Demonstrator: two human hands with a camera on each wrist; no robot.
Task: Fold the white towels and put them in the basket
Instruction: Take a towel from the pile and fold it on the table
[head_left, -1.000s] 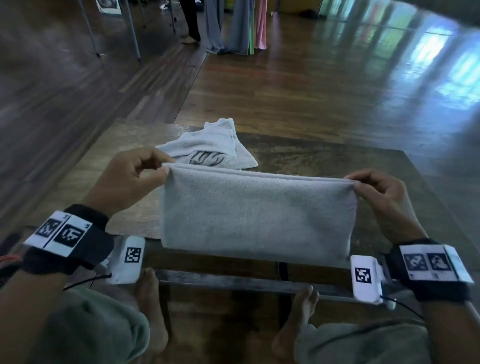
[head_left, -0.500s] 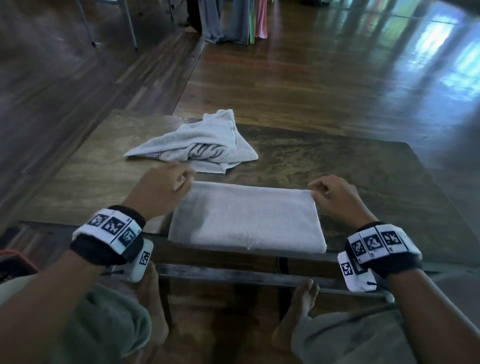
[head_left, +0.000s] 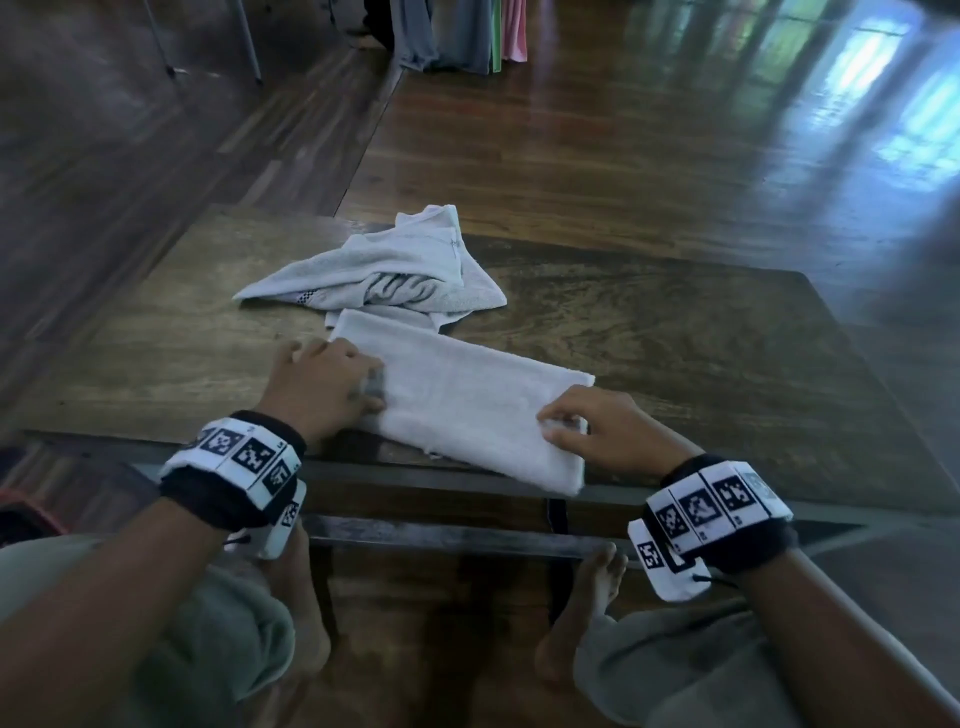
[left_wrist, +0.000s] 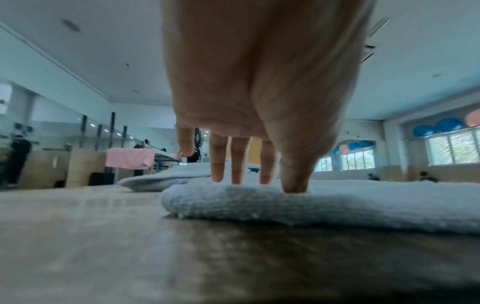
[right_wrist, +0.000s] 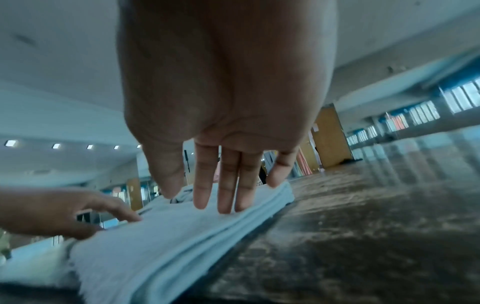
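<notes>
Folded towel (head_left: 467, 405): lies flat on the bench (head_left: 727, 364) near its front edge, set at a slant, folded into a long strip of several layers; the layers show at its end in the right wrist view
Left hand (head_left: 322, 384): fingers straight and spread, tips pressing down on the left end of the folded towel; it grips nothing
Right hand (head_left: 608, 431): fingers extended, resting flat on the right end of the same towel; nothing is held in it
Unfolded towel (head_left: 384, 275): crumpled in a heap farther back on the bench, touching or just overlapped by the far corner of the folded towel; which of the two cannot be told
Basket: not seen in any view
Step in hand: judged to be flattening the strip before a further fold across its length
Done: first towel folded lengthwise at least
Left: probably one or more cross folds on this towel, its transfer to the basket, then the whole sequence for the crumpled towel
Progress: judged early, well under half
</notes>
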